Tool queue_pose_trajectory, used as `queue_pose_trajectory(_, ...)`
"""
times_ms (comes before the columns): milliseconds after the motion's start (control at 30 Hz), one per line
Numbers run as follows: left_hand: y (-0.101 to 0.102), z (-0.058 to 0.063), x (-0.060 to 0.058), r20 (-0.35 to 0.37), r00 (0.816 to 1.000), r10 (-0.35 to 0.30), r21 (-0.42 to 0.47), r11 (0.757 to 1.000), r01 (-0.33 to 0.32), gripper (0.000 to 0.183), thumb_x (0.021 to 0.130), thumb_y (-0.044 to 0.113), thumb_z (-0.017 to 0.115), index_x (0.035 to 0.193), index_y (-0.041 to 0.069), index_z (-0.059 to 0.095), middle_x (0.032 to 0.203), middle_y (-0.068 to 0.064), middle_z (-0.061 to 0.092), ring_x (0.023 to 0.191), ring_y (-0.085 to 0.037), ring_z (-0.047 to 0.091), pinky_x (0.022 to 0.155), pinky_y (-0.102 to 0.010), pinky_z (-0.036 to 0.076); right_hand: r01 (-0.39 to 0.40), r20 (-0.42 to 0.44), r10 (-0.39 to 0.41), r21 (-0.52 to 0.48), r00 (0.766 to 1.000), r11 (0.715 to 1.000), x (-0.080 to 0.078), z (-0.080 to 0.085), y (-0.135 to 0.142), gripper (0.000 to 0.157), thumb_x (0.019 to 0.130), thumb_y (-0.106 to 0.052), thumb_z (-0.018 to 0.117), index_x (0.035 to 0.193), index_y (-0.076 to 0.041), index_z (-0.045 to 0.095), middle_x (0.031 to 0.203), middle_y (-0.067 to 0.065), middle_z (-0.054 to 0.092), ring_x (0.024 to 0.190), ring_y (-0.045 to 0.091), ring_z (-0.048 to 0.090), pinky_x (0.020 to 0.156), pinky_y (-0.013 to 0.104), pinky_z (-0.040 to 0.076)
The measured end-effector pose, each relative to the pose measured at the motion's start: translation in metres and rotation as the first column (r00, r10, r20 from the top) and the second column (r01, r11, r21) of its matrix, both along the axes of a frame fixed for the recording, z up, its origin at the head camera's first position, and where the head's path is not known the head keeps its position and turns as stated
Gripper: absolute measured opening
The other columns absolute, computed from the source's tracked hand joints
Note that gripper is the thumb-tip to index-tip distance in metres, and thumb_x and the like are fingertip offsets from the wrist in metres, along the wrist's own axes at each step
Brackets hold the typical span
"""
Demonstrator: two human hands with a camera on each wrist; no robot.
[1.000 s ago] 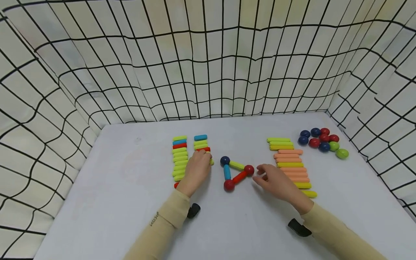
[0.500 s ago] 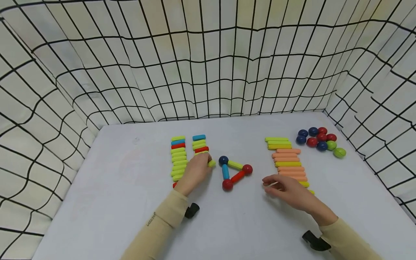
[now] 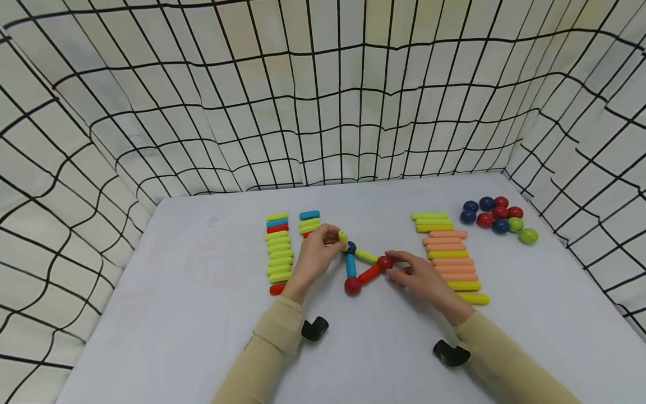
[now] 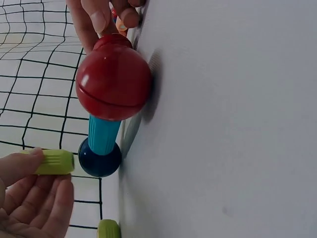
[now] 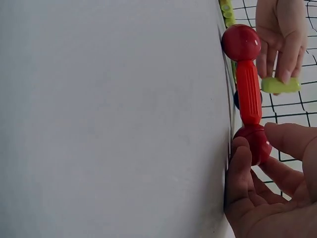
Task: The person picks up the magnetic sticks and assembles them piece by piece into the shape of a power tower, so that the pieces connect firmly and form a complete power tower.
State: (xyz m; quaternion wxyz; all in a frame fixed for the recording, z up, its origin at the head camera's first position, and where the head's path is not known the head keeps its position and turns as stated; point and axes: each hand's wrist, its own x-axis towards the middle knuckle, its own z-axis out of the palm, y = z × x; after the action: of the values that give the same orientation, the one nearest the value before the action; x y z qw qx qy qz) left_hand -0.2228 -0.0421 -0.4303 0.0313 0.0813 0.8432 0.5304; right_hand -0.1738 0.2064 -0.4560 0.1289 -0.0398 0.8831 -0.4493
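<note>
A triangle of magnetic-looking rods and balls lies mid-table: a dark blue ball [image 3: 351, 247], a near red ball [image 3: 353, 285] and a right red ball [image 3: 384, 263], joined by a blue rod [image 3: 350, 265], a green rod [image 3: 366, 256] and a red rod [image 3: 370, 274]. My left hand [image 3: 317, 251] pinches a short lime-green rod [image 4: 55, 162] between thumb and fingers, raised just beside the dark blue ball. With thumb and fingers around the right red ball, my right hand [image 3: 424, 280] holds that corner; its palm side shows in the right wrist view.
Left of the triangle are two columns of short rods, with a lime one [image 3: 278, 247] in the outer column and a blue one [image 3: 309, 215] atop the inner. Longer orange rods [image 3: 446, 247] and yellow ones lie right. Several balls [image 3: 500, 212] sit back right. Black netting [image 3: 323, 112] surrounds the table.
My left hand has lifted a lime-green rod from the inner column and carried it right to the dark blue ball. My right hand drew back, then came forward onto the right red ball.
</note>
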Motion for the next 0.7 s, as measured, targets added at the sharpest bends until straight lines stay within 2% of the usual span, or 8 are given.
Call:
queue_pose_trajectory(100, 0.002, -0.001, -0.005, -0.021, 1.0, 0.009, 0.006, 1.0, -0.009, 0.026, 0.091, 0.013, 0.07, 0.115, 0.008, 0.061, 0.109, -0.006, 0.066, 0.105, -0.022, 0.061, 0.091, -0.034, 0.052, 0.005, -0.002, -0.005, 0.009, 1.0, 1.0, -0.003, -0.002, -0.003, 0.047, 0.095, -0.026, 0.065, 0.138, -0.013, 0.054, 0.134, 0.01, 0.056, 0.098, 0.023, 0.06, 0.078, 0.031, 0.054)
queue_pose_trajectory(333, 0.005, 0.0, -0.011, -0.011, 0.999, -0.053, -0.041, 0.998, 0.052, 0.027, 0.092, 0.014, 0.069, 0.117, 0.009, 0.061, 0.111, -0.006, 0.066, 0.106, -0.022, 0.062, 0.089, -0.035, 0.054, 0.006, -0.044, -0.005, 0.029, 0.999, 1.0, -0.005, 0.0, -0.008, 0.037, 0.091, -0.026, 0.07, 0.123, -0.009, 0.059, 0.114, 0.007, 0.063, 0.09, 0.018, 0.06, 0.072, 0.028, 0.054)
queue_pose_trajectory(400, 0.001, 0.002, -0.01, -0.005, 0.998, -0.062, -0.083, 0.995, 0.062, 0.03, 0.093, 0.015, 0.068, 0.122, 0.008, 0.06, 0.115, -0.008, 0.065, 0.107, -0.023, 0.063, 0.089, -0.035, 0.054, 0.005, -0.041, -0.004, 0.032, 0.999, 0.999, -0.005, 0.001, -0.009, 0.036, 0.091, -0.025, 0.07, 0.121, -0.007, 0.059, 0.11, 0.007, 0.063, 0.087, 0.017, 0.06, 0.071, 0.028, 0.054)
queue_pose_trajectory(467, -0.007, 0.004, -0.007, -0.013, 0.997, -0.072, -0.167, 0.984, 0.069, 0.031, 0.095, 0.015, 0.066, 0.124, 0.005, 0.06, 0.117, -0.01, 0.065, 0.106, -0.024, 0.063, 0.089, -0.036, 0.054, 0.016, -0.04, -0.014, 0.04, 0.999, 0.999, -0.005, 0.002, -0.01, 0.036, 0.091, -0.025, 0.07, 0.12, -0.006, 0.058, 0.108, 0.008, 0.063, 0.084, 0.017, 0.06, 0.069, 0.028, 0.053)
queue_pose_trajectory(567, -0.023, 0.009, -0.001, -0.052, 0.996, -0.07, -0.352, 0.935, 0.047, 0.028, 0.095, 0.014, 0.064, 0.12, 0.002, 0.064, 0.114, -0.012, 0.065, 0.103, -0.025, 0.061, 0.089, -0.037, 0.053, 0.054, -0.045, -0.051, 0.071, 0.998, 0.996, -0.005, 0.003, -0.01, 0.037, 0.091, -0.025, 0.07, 0.118, -0.005, 0.057, 0.107, 0.008, 0.063, 0.082, 0.017, 0.058, 0.068, 0.027, 0.052)
queue_pose_trajectory(700, -0.047, 0.011, 0.001, -0.114, 0.992, -0.061, -0.551, 0.835, -0.012, 0.022, 0.093, 0.01, 0.065, 0.113, 0.001, 0.068, 0.108, -0.012, 0.065, 0.099, -0.026, 0.06, 0.089, -0.038, 0.052, 0.071, -0.064, -0.064, 0.12, 0.996, 0.99, -0.006, 0.003, -0.011, 0.039, 0.09, -0.029, 0.07, 0.119, -0.005, 0.058, 0.105, 0.007, 0.062, 0.083, 0.019, 0.057, 0.068, 0.027, 0.05)
